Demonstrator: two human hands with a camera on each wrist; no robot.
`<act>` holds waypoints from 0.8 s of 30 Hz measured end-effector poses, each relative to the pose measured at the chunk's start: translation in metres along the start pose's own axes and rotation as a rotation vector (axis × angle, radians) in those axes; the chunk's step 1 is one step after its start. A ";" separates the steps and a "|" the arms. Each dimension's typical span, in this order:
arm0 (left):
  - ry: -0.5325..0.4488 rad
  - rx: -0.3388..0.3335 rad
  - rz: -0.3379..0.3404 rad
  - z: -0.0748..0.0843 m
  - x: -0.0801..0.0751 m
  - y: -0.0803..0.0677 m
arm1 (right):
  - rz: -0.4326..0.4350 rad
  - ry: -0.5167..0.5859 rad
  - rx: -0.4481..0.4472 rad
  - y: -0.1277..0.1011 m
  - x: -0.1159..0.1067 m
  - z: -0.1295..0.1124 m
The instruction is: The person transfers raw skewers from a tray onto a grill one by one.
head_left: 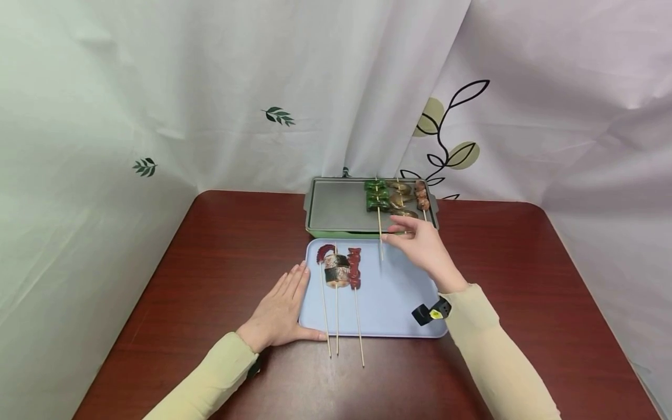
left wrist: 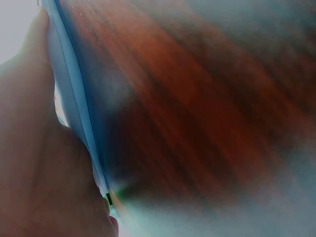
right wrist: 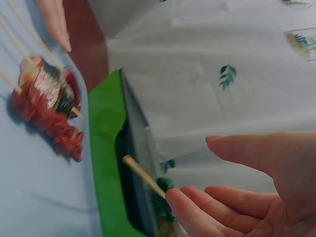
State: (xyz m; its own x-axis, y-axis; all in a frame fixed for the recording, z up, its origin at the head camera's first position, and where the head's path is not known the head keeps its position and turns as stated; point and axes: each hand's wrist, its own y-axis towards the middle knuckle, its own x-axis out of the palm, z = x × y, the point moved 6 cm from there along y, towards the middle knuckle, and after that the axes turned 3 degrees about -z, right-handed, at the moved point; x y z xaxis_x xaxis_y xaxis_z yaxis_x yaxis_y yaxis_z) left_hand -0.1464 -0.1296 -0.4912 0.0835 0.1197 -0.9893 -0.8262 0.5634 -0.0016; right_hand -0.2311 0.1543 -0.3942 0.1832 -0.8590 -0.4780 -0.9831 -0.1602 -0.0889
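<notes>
Left hand: fingers straight at blue tray's left edge, thumb at near-left corner | Right hand: thumb and fingers parted beside green pepper skewer, contact unclear | Skewer: griddle's right half, stick overhanging front edge

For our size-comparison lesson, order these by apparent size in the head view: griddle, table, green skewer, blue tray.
1. Table
2. Blue tray
3. Griddle, farther from the camera
4. Green skewer
</notes>
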 end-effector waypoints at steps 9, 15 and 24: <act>0.017 -0.011 -0.014 -0.003 0.006 0.001 | 0.004 0.035 -0.054 -0.022 -0.007 -0.012; 0.019 -0.017 -0.029 -0.002 0.006 0.001 | -0.015 0.032 -0.096 -0.037 -0.006 -0.013; 0.024 -0.018 -0.027 -0.002 0.006 0.000 | -0.049 0.043 -0.108 -0.059 -0.002 -0.009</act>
State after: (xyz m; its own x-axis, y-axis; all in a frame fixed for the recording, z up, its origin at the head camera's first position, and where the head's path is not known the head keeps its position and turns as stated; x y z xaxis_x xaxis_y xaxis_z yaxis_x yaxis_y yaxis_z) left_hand -0.1474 -0.1306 -0.4970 0.0927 0.0851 -0.9920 -0.8336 0.5515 -0.0306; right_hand -0.1739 0.1607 -0.3801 0.2332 -0.8684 -0.4376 -0.9676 -0.2519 -0.0159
